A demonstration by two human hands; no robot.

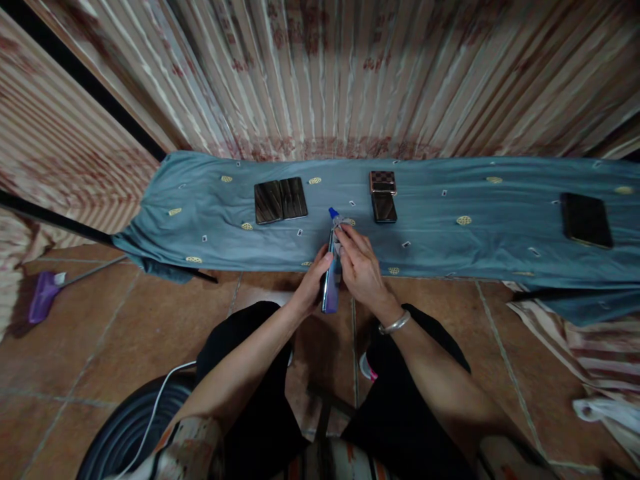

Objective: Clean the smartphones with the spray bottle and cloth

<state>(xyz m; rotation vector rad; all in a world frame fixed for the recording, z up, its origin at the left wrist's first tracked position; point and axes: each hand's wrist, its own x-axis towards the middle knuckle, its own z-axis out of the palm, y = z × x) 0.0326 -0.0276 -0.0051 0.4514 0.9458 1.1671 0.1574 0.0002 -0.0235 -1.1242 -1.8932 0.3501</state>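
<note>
My left hand [315,277] grips a smartphone [331,287] with a shiny blue-purple back, held on edge above the bench's front side. Against its upper part, my right hand [359,260] pinches a small pale grey cloth [337,247], mostly covered by the fingers. Just beyond the fingertips is a small clear bottle with a blue cap [333,213]; whether it lies on the bench or touches the hand I cannot tell. An unfolded foldable phone [270,202] lies to the left. On the right lies an open flip phone [384,208] with a checkered upper part.
A blue-green patterned cloth covers the long bench [450,247]. At its far right lies a dark tablet-like device [586,220]. Striped curtains [320,80] hang behind. A purple brush head [44,297] and a black ribbed round object [135,427] are on the floor.
</note>
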